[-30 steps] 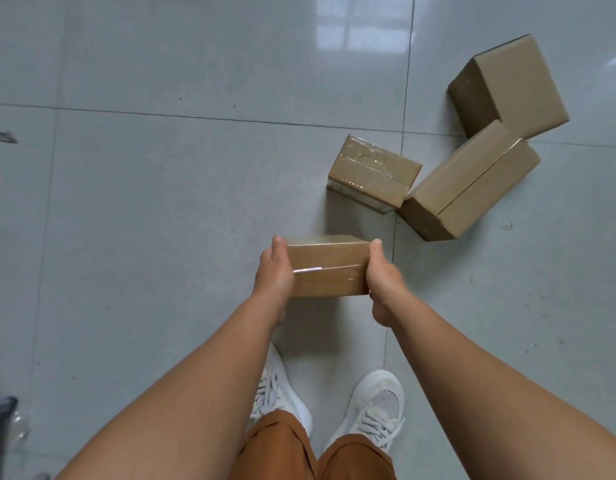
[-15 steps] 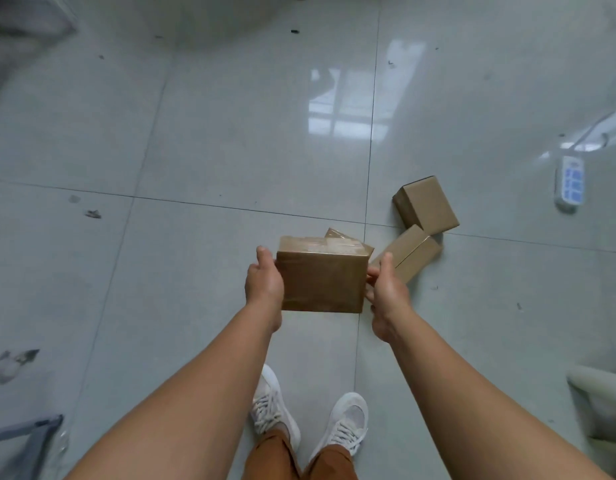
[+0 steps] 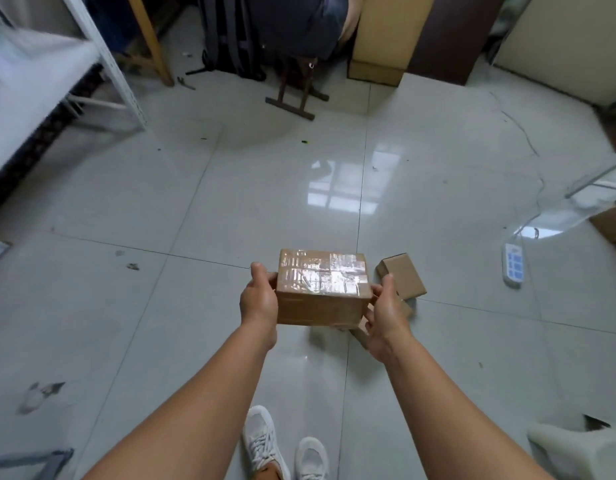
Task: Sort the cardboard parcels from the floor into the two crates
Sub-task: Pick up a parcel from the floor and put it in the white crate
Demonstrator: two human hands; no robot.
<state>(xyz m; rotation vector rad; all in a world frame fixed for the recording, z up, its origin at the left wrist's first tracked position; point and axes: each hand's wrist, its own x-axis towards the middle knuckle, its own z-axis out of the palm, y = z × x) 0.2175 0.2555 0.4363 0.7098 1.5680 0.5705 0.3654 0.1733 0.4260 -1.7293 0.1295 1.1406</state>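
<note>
Ahead of the held parcel [image 3: 322,289] the tiled floor [image 3: 230,202] lies open to the far wall, where a dark stand [image 3: 296,98] and a yellow cabinet [image 3: 386,32] block the way. A white shelf rack [image 3: 102,60] closes the left side. To the right, a small box [image 3: 401,275] sits just beside the right hand [image 3: 386,315], with a white power strip [image 3: 514,265] and its cable beyond; the blurred pale shape at lower right [image 3: 576,448] may be a stool.

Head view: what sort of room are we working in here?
Probably a back room or storeroom. A white metal rack stands at left, cardboard boxes lie on the glossy tiled floor, and a power strip trails a cable across it. Both hands hold a taped parcel.
</note>
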